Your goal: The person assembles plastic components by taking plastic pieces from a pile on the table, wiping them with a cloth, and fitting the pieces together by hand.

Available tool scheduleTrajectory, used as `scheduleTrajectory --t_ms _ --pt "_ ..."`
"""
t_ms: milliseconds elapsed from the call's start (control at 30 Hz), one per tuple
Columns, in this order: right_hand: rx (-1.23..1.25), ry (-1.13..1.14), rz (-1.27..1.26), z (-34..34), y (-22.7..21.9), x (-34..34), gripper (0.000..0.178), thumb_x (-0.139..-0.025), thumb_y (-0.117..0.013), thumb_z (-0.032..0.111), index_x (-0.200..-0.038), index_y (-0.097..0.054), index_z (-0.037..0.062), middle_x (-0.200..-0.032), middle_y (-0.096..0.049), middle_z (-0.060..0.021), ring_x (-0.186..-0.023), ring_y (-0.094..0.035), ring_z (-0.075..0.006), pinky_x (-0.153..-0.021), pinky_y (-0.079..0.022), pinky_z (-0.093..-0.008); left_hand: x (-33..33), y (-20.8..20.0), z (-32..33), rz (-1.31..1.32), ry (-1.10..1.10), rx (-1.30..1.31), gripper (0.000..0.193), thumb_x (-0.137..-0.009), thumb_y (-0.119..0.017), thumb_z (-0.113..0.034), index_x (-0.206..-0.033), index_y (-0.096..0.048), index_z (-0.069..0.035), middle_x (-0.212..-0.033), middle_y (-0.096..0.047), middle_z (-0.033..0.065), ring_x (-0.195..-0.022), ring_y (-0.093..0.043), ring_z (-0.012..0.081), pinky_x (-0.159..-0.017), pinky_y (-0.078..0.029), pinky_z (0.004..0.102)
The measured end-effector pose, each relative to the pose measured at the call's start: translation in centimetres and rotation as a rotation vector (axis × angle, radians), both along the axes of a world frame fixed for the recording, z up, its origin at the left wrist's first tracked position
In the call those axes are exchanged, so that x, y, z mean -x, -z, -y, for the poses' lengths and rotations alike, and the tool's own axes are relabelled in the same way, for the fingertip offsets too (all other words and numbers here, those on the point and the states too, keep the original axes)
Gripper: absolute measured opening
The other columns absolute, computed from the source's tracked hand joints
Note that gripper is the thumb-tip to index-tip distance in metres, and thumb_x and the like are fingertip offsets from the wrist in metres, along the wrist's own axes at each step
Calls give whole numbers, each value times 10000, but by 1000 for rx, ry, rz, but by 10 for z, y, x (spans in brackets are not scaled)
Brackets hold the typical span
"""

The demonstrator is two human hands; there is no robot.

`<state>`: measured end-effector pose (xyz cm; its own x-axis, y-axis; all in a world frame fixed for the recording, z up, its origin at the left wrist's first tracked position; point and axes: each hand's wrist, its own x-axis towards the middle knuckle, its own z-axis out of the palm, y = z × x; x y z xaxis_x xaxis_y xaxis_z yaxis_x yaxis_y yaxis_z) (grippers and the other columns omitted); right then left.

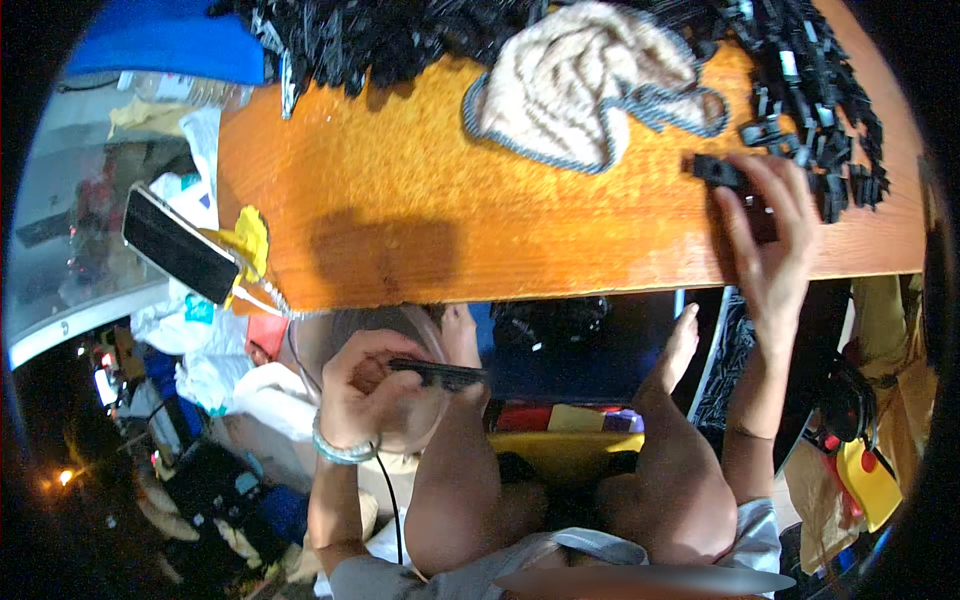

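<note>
My left hand (385, 385), with a light bracelet at its wrist, is closed around a slim black strip-like piece (440, 374) above my lap, just off the table's front edge. The strip points to the right. Over the right part of the table, my right hand (778, 215) has its fingers bent around a small black piece (714, 170). That piece's left end sticks out beyond the fingertips, while the rest is partly hidden. Beside this hand lies a spread of small black pieces (790, 130). What kind of parts they are, I cannot tell.
The wooden table (400, 170) bears a heap of black pieces (390, 40) along its far side and a crumpled cream cloth (570, 80) with a blue-grey edge. A phone (180, 245) leans on a yellow stand (252, 240) at the left. A dark bin (580, 350) stands below the table.
</note>
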<state>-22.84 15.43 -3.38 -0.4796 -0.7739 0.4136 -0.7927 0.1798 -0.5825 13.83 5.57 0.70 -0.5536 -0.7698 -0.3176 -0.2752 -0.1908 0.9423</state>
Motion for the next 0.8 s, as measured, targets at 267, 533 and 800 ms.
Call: scheduleTrajectory --t_ms 267,533,800 --pt "-53 -40 0 -2 -23 -11 252 -723 -750 34 -954 -653 9 -934 -601 -128 -901 -577 -312 -796 -459 -392 132 28 35 -253 167 175 211 -781 -754 17 -981 -689 25 -925 -665 75 -746 -627 100 -573 -472 216" --pt "27 -349 305 -1 -13 -9 291 -688 -795 63 -959 -718 -11 -813 -628 -98 -791 -598 -256 -730 -469 -354 162 23 34 -25 291 977 238 -739 -775 -54 -960 -693 -29 -860 -611 79 -742 -563 219 -669 -472 321" --pt "9 -547 329 14 -21 -11 267 -683 -789 61 -937 -726 6 -923 -608 -82 -921 -571 -258 -813 -465 -367 164 17 30 42 400 963 220 -728 -773 -70 -923 -693 -6 -851 -593 76 -786 -546 243 -696 -460 353"
